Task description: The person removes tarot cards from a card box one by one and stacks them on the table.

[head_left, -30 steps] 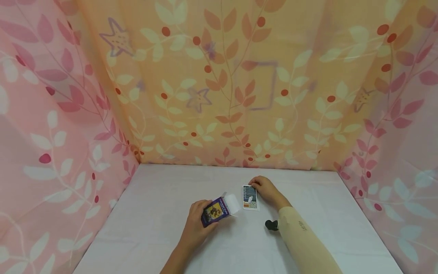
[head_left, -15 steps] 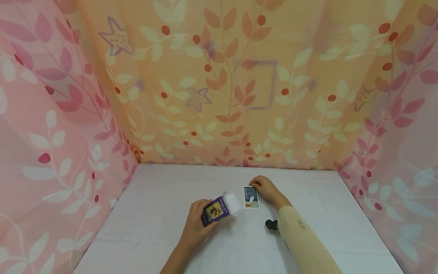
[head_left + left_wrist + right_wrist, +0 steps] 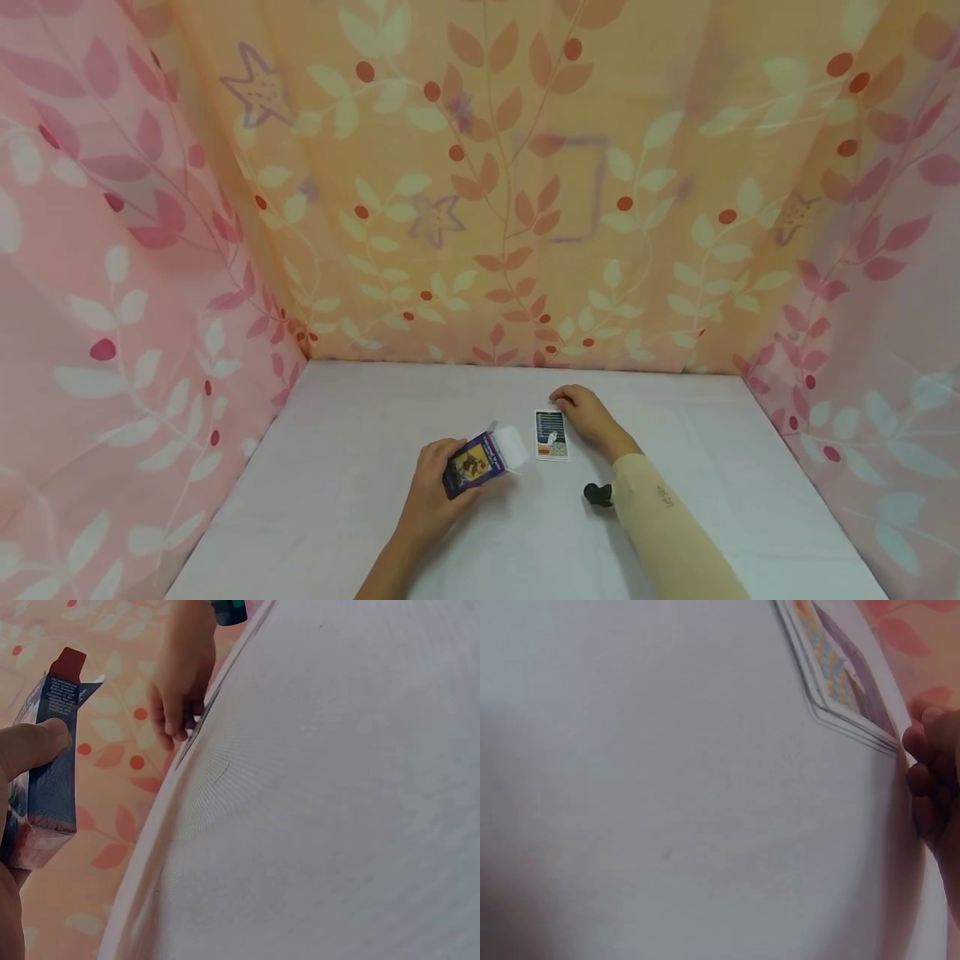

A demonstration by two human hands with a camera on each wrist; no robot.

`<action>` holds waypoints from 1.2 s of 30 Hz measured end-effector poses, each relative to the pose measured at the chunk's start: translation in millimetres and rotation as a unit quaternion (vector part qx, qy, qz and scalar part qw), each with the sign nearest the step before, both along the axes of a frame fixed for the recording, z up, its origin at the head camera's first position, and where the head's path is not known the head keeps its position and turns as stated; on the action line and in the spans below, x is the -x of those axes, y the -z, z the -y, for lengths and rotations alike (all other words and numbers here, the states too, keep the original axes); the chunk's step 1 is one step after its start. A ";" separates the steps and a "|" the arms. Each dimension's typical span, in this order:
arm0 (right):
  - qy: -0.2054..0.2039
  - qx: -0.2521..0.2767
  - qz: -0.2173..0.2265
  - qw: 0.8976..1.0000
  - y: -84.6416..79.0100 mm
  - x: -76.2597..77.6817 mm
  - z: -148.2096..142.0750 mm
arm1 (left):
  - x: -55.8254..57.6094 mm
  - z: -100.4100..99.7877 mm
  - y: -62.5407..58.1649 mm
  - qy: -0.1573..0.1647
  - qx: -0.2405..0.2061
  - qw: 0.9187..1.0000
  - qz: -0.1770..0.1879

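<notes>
My left hand [image 3: 435,479] grips a purple-blue card box [image 3: 474,467] with a yellow picture on its front and its white flap standing out to the right. In the left wrist view the thumb presses the dark side of the box [image 3: 52,780]. A small stack of picture cards [image 3: 552,435] lies face up on the white table, with a dark blue striped picture on top. Several layered edges of the cards [image 3: 817,682] show in the right wrist view. My right hand [image 3: 588,417] rests beside their far right corner, fingers loosely curled, fingertips right by the edge.
A small black object [image 3: 597,494] shows beside the right forearm, against the cream sleeve [image 3: 667,517]. The white tabletop [image 3: 360,417] meets a leaf-patterned orange curtain [image 3: 510,250] at the back. Pink curtains [image 3: 127,333] stand along both sides.
The right fingers have drawn slightly away from the cards' far edge, and the cards lie a touch further right and straighter. The left hand and box stay nearly still.
</notes>
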State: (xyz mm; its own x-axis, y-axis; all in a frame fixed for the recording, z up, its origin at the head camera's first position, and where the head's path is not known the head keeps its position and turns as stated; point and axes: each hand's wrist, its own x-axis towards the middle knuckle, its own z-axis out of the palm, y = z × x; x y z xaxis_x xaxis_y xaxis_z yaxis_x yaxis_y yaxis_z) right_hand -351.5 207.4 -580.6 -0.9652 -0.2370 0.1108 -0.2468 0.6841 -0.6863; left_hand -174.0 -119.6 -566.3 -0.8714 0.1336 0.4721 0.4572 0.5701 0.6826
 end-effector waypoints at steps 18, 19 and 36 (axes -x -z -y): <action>0.031 0.028 -0.035 0.999 -33.3 -32.2 14.3 | 1.9 -1.1 2.7 -0.004 0.000 1.000 -0.012; 0.032 0.028 -0.044 0.998 -36.0 -34.8 15.3 | 2.0 -1.3 2.1 -0.004 0.000 1.000 -0.012; 0.055 0.082 -0.077 0.992 -58.8 -84.9 26.7 | 2.4 -1.6 2.1 0.000 0.005 1.000 -0.013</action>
State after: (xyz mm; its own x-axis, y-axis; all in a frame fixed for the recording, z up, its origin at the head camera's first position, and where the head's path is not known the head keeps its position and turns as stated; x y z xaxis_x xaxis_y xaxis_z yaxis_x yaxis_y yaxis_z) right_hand -266.6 180.8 -521.8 -0.9530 -0.0980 0.2866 -0.2870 0.5943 -0.7512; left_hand -176.4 -117.9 -568.4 -0.8583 0.1388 0.4940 0.4757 0.5762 0.6646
